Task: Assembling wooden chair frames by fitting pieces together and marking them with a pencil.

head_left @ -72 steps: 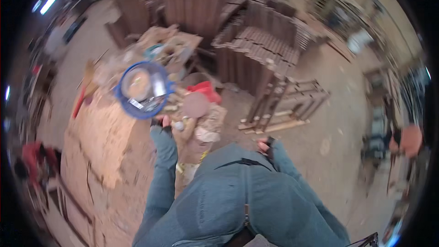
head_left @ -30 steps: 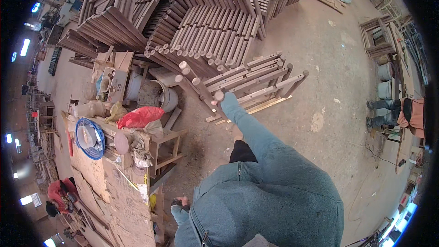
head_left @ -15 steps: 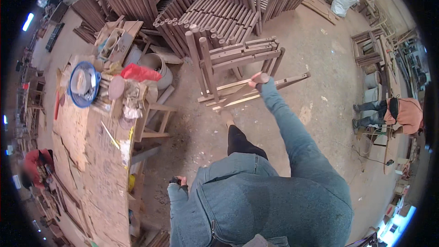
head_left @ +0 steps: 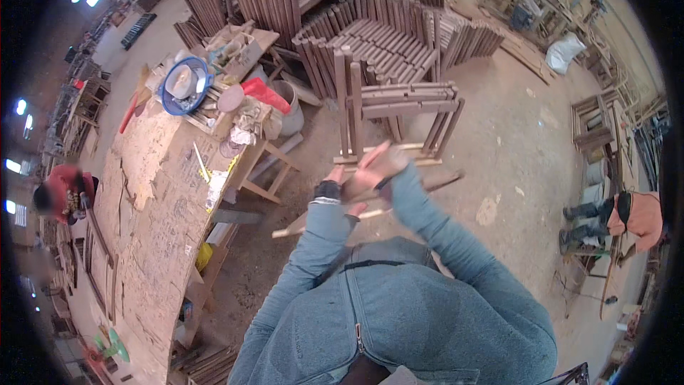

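Observation:
My two hands meet in front of my chest, both blurred by motion. My right hand is closed around a short pale wooden slat that slants down toward my left hand, which grips its lower end. Both sleeves are blue denim. Just beyond my hands a dark wooden chair frame stands upright on the dusty floor. A long pale strip of wood lies on the floor below my hands.
A long chipboard workbench runs along my left, carrying a blue bowl, a red bag and clutter. Stacks of dark wooden frames fill the back. A person in red works at far left, and another in orange sits at right.
My right arm, stretched out to the floor by the chair frame, has pulled back with a slat. My left hand has come up from my side to join it. The view has tilted forward.

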Tool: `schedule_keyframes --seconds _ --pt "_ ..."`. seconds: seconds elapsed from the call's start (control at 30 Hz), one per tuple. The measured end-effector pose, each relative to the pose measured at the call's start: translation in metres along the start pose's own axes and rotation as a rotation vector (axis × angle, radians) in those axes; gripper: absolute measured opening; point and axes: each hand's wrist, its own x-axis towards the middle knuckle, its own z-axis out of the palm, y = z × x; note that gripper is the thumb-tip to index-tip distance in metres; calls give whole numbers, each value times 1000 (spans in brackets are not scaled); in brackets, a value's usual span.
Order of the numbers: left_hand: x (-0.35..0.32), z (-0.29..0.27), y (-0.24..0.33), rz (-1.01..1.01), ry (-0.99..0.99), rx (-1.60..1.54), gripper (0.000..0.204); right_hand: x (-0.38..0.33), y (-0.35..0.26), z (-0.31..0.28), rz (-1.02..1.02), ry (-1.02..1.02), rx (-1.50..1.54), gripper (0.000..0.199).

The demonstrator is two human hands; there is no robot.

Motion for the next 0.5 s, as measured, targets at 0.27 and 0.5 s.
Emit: schedule_keyframes --seconds 0.27,0.5 --pt "-46 19 82 -325 15 -147 25 -78 -8 -32 -284 -496 311 37" --pt "-53 15 164 -201 -143 43 34 -74 121 -175 258 -303 -9 32"
